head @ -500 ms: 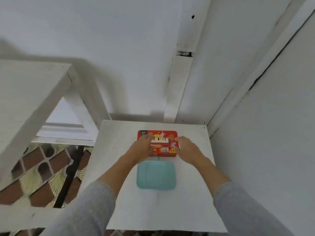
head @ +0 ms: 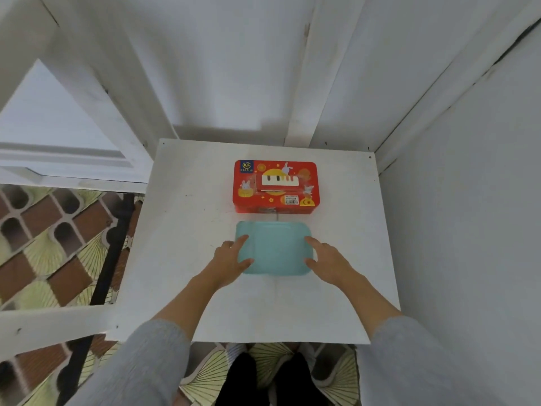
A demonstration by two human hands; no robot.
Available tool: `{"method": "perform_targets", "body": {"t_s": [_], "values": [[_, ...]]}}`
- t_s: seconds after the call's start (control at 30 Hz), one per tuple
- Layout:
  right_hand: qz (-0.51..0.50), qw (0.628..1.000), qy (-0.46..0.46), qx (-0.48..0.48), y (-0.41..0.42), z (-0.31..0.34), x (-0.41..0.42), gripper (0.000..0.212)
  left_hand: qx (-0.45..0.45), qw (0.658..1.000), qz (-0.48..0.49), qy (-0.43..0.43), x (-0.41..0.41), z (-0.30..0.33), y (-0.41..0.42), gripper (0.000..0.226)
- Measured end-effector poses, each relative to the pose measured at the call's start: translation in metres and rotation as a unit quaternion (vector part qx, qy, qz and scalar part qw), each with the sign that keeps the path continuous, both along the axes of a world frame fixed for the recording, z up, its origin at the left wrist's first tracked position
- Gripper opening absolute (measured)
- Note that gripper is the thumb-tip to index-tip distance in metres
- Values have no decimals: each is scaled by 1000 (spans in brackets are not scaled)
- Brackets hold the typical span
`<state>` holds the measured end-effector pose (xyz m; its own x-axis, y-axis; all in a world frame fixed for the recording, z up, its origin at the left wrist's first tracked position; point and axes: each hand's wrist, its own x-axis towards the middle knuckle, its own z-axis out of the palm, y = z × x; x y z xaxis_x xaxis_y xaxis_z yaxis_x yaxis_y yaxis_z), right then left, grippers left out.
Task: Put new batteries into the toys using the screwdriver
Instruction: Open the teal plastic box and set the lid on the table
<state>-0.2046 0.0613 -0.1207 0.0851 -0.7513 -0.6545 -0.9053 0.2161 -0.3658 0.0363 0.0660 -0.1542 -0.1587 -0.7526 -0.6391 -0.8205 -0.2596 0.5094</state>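
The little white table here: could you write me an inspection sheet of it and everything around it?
Surface: white table, small, set into a white corner.
Job's things: red toy box at the back; teal toy in front of it, apart. No screwdriver or batteries seen.
Clutter: nothing seen.
Hands: left hand and right hand at the teal toy's two sides, fingers straight, holding nothing.
Cables: nothing seen.
Surroundings: white walls; patterned floor at left and below.

red box [head: 275,186]: glossy printed surface, looked like tin or coated card | teal toy [head: 273,249]: smooth matt plastic | worktop [head: 181,230]: white painted board, matt, scuffed | sleeves [head: 146,364]: soft grey knit cloth | floor [head: 58,244]: patterned tiles
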Motion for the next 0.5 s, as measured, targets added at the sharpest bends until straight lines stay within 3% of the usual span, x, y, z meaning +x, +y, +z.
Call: {"method": "perform_targets", "body": {"t_s": [0.2, 0.5], "values": [[-55, 998, -39, 13, 7, -6, 8, 60, -21, 998, 47, 33, -4, 0, 9, 68], [-114, 984, -72, -115, -4, 48, 18, 51, -87, 993, 57, 59, 12, 59, -7, 70]]}}
